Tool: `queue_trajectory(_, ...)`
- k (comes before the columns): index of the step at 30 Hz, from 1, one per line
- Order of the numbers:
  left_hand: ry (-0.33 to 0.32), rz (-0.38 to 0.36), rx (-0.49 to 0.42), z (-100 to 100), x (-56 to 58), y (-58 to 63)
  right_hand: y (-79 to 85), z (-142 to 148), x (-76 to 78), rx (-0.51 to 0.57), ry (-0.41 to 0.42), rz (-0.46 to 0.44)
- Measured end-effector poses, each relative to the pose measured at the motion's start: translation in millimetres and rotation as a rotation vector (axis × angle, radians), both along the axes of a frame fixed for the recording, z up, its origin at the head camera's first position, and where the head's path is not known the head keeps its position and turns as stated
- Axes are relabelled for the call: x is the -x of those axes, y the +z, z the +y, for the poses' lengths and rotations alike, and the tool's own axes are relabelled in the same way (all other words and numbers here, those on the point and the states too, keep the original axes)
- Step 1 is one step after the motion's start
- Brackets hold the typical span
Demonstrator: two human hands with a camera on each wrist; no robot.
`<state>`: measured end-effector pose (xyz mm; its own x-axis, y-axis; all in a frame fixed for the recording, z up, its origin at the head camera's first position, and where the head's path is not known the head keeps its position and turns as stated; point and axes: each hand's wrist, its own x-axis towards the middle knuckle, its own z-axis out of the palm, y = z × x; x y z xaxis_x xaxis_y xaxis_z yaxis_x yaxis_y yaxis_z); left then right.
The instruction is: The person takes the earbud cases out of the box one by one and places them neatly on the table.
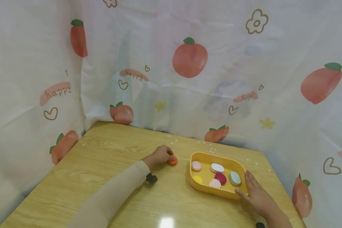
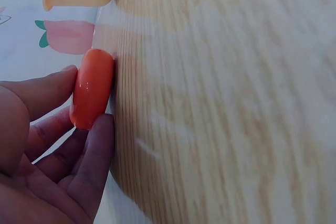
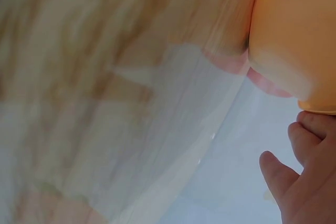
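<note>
My left hand (image 1: pixel 160 154) pinches a glossy orange pebble-shaped piece (image 1: pixel 173 160) between thumb and fingers, to the left of a yellow tray (image 1: pixel 192 180). In the left wrist view the orange piece (image 2: pixel 93 88) stands on its edge, close against the wood. My right hand (image 1: pixel 257 193) rests with extended fingers against the tray's right end. Inside the tray lie several smooth rounded pieces: a white one (image 1: pixel 217 168), a magenta one (image 1: pixel 220 178), a mint one (image 1: pixel 235 178), a yellow one (image 1: pixel 198 180) and two pale pink ones, including one at the left end (image 1: pixel 196 166).
The wooden table (image 1: pixel 131 142) runs back to a white curtain (image 1: pixel 159 38) printed with peaches. Small white specks (image 1: pixel 212 150) lie along the table's far side. A black strap piece (image 1: pixel 151 179) shows at my left wrist.
</note>
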<state>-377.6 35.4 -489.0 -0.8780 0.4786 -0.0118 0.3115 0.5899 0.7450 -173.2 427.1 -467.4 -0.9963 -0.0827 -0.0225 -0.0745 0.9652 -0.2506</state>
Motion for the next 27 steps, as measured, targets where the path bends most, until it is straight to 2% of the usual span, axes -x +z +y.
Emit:
queue_trajectory(8, 0.009, -0.001, -0.017, 1, -0.3, -1.1, -2.0, 3, 0.1, -0.017, -0.005, -0.006)
queue_trajectory(13, 0.022, -0.054, -0.122, 0, 2.1, 0.4, -0.8, 4, -1.3, -0.019, -0.006, -0.003)
queue_trajectory(17, 0.026, -0.060, -0.207, 0, 6.5, 9.7, -0.9, 4, -2.5, -0.019, 0.001, 0.014)
queue_trajectory(21, 0.006, -0.021, -0.198, 3, 11.2, 21.8, 0.5, 2, -3.4, -0.030, 0.017, 0.052)
queue_trajectory(27, -0.041, -0.041, -0.204, 21, 11.2, 35.9, 4.5, -1, -2.8, -0.117, 0.046, 0.091)
